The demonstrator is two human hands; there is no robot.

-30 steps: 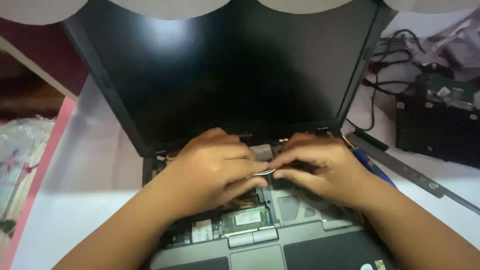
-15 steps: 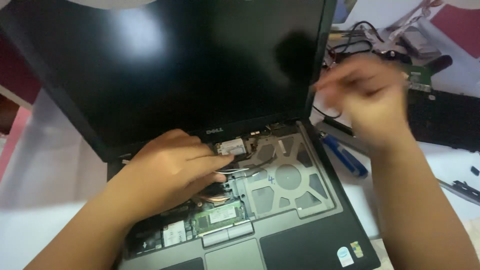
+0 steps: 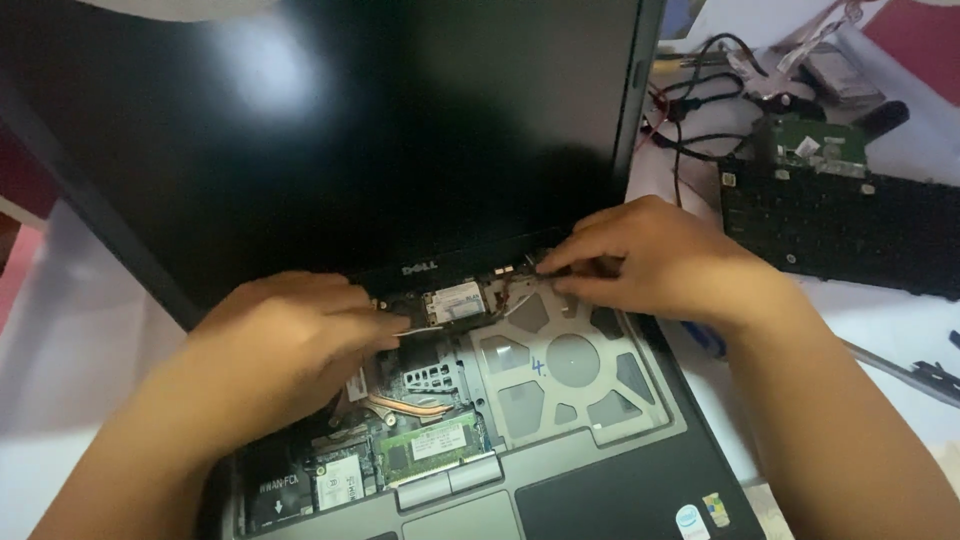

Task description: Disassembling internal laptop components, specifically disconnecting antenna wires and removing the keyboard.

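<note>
From the head view, an opened laptop [image 3: 560, 420] lies on a white counter [image 3: 60, 340], its keyboard deck stripped away so the inner boards show, and its glossy black screen [image 3: 350, 130] stands upright behind both hands. The left hand [image 3: 285, 345] rests curled over the left part of the bare chassis, its grip closed loosely with a fingertip pressed at the edge of a small card with a white rectangular label [image 3: 455, 300]; whether it pinches anything I cannot tell. The right hand [image 3: 655, 265] sits at the hinge strip, thumb and forefinger pinched together on something small near thin wires [image 3: 515, 285], too small to make out. Just below that grip is a flat grey metal plate [image 3: 570, 375] with a round cut-out and wedge-shaped openings, matte and stamped. Below the left grip run a copper-coloured curved pipe [image 3: 415, 405] and a green memory board with a white label [image 3: 430, 445]; further down sits another white label on black [image 3: 340, 480]. Two small round stickers [image 3: 700, 515] mark the dark palm rest. To the right of the right grip, well apart, lie a detached black keyboard [image 3: 840, 235], tangled black cables [image 3: 700, 110] and a green circuit board [image 3: 810, 140]
</note>
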